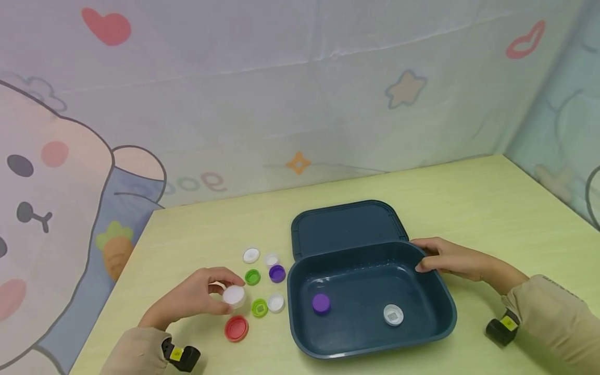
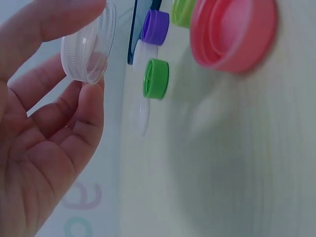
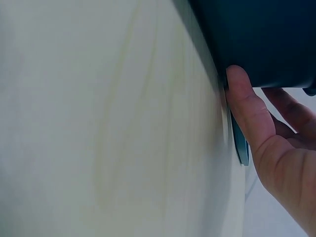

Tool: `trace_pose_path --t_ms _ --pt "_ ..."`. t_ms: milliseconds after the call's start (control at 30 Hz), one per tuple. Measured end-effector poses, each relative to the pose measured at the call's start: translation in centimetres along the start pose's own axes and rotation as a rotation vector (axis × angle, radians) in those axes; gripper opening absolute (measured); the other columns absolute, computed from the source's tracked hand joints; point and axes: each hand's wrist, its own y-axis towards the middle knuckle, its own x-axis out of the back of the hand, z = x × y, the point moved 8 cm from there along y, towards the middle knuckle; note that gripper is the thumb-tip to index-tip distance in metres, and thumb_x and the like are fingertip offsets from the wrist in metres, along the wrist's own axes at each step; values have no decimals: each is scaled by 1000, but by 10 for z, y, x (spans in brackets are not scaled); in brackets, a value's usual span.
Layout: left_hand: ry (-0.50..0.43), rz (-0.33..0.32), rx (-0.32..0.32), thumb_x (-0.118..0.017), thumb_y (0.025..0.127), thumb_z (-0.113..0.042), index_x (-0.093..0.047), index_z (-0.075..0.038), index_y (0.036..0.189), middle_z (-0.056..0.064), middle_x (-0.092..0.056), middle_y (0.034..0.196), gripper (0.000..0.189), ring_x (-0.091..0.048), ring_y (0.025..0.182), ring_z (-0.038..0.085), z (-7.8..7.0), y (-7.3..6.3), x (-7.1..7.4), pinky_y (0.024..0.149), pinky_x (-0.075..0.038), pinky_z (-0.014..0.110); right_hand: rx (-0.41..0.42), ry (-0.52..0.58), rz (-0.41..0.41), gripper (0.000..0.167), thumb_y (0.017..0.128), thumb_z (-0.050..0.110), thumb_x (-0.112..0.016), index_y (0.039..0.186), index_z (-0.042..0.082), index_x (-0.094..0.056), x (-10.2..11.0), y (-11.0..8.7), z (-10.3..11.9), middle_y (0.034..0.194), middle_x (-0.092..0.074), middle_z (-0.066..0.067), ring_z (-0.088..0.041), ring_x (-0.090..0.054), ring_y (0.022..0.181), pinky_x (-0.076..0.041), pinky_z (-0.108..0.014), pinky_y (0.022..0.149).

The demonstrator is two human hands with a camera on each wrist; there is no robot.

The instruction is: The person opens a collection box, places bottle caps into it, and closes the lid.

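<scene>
My left hand [image 1: 197, 298] pinches a translucent white bottle cap [image 1: 234, 295] between thumb and fingers, above the table. Ridges show along the side of this cap in the left wrist view. A red cap [image 1: 236, 328] lies just below that hand, with a green cap [image 1: 252, 277] and a lime cap [image 1: 260, 308] to its right. At the far right corner of a dark blue box [image 1: 356, 348], my right hand [image 1: 452, 259] grips the rim, with a digit over the inner side and others against the outer wall. Inside the box lie a purple cap [image 1: 321, 303] and a white cap [image 1: 393, 315].
Behind the box lies its dark blue lid [image 1: 347, 226], partly under the near rim. Another purple cap [image 1: 277, 273] and white caps, one at the back [image 1: 251, 255] and one by the box wall [image 1: 276, 302], rest on the pale table. A printed cloth [image 1: 262, 104] hangs behind.
</scene>
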Motion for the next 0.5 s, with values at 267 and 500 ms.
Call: trace_pose_path --t_ms 267,500 --pt "21 15 -29 -77 72 -10 -63 1 108 10 -61 108 40 -53 93 18 -19 15 -3 81 -50 28 -6 10 -3 48 91 5 -49 133 -14 -34 -1 0 0 118 -54 -18 -20 -57 101 -50 -32 86" --pt "45 27 -38 -78 72 -12 -64 -2 109 5 -61 106 40 -53 95 22 -34 27 -3 83 -49 30 4 5 4 48 92 4 -48 133 -15 -33 -1 0 1 118 -55 -18 -20 -57 101 -50 -32 86"
